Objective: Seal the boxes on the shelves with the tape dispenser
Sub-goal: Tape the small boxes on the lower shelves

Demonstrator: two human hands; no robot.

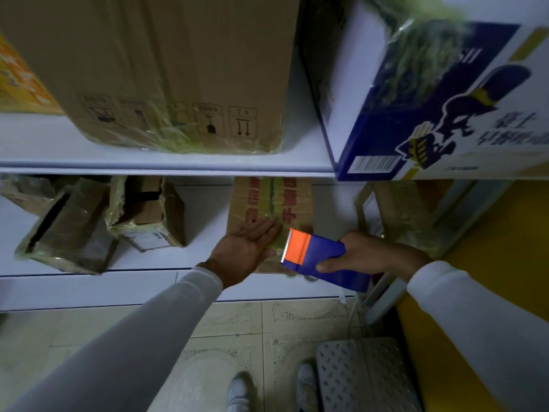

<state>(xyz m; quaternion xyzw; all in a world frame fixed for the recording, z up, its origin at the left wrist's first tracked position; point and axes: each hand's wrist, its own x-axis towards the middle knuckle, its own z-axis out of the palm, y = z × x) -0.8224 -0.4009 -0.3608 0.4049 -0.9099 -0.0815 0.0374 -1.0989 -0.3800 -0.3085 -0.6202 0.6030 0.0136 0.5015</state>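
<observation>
At twelve o'clock I see the big brown carton (pixel 178 69) on the upper shelf (pixel 166 166). On the lower shelf (pixel 205 203), dead centre, lies the red-lettered cardboard box (pixel 269 200). My left hand (pixel 246 248) lies flat on its taped seam, fingers straight and together. At three o'clock my right hand (pixel 368 257) grips the blue-and-orange tape dispenser (pixel 320 258), toothed edge just beside the box.

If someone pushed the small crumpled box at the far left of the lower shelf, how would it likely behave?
The crumpled box probably gives rather than slides stiffly: its walls are dented and its top gapes. It leans, so it may tip. The loose, wrinkled film around it could feel slippery.
</observation>
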